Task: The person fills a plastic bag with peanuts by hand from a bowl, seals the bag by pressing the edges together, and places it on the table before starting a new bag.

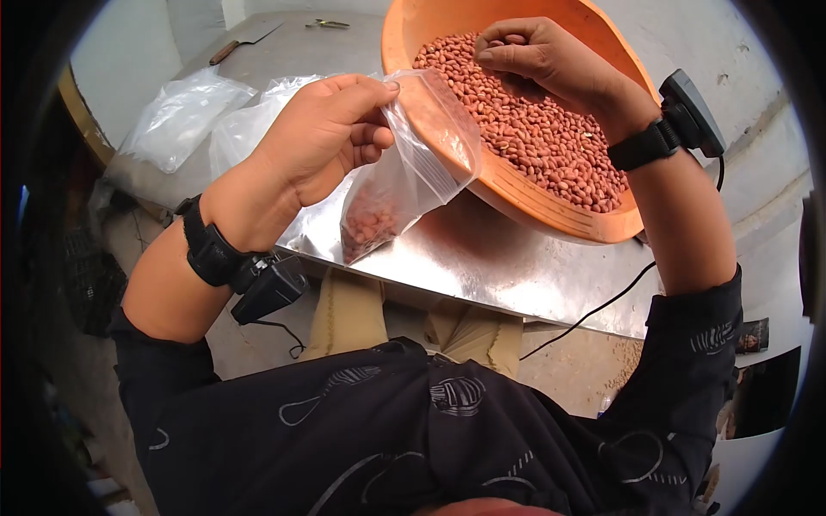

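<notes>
My left hand [344,120] pinches the top edge of a clear zip bag [422,168], which hangs over the near rim of the orange basin. Reddish peanuts [370,225] lie in the bottom of the bag, close to the metal table's edge. The large orange basin [516,193] is tilted toward me and holds a broad heap of the same reddish peanuts [551,146]. Above that heap my right hand [525,56] has its fingers curled around some peanuts, a few of which show between thumb and fingers.
More clear plastic bags [185,116] lie on the metal table [482,249] at the left. Behind them are a knife [228,52] with a brown handle and a small metal tool [328,23]. A black cable [594,311] crosses the table's front edge.
</notes>
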